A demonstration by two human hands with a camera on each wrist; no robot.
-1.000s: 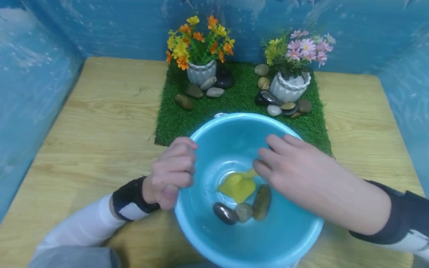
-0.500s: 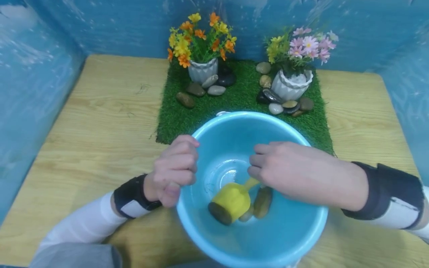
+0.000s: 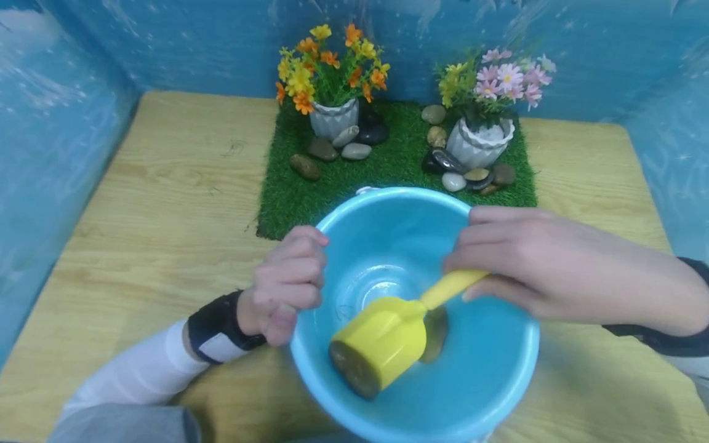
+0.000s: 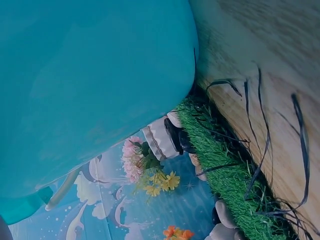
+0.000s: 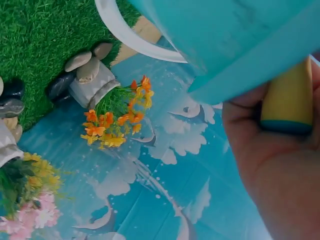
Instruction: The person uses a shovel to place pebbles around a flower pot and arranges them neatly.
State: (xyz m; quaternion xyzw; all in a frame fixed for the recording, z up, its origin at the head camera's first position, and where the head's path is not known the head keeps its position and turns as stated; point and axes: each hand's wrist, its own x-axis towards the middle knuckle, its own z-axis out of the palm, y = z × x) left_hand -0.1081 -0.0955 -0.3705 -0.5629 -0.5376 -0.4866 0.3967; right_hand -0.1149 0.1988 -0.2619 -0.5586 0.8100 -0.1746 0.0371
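My left hand point(image 3: 290, 286) grips the left rim of a light blue bucket point(image 3: 526, 363). My right hand point(image 3: 515, 255) holds a yellow toy shovel point(image 3: 382, 338) by its handle, over the bucket's inside. The shovel's scoop points down to the left, and a dark brown, mottled surface fills its mouth; I cannot tell if this is a stone. An oblong brown stone point(image 3: 437, 332) lies in the bucket, partly behind the scoop. The right wrist view shows the yellow handle point(image 5: 287, 100) in my palm. The left wrist view shows mostly the bucket's outer wall point(image 4: 90, 75).
Behind the bucket, a green turf mat point(image 3: 388, 160) bears two white pots, one with orange and yellow flowers point(image 3: 332, 67), one with pink flowers point(image 3: 506, 80). Several pebbles point(image 3: 357, 151) lie around them. Blue printed walls point(image 3: 210, 49) enclose the wooden table point(image 3: 155, 197).
My right hand has moved up and to the right, lifting the shovel from the bucket's bottom. Its scoop now covers the dark stone and the small pebble seen earlier. My left hand stays put.
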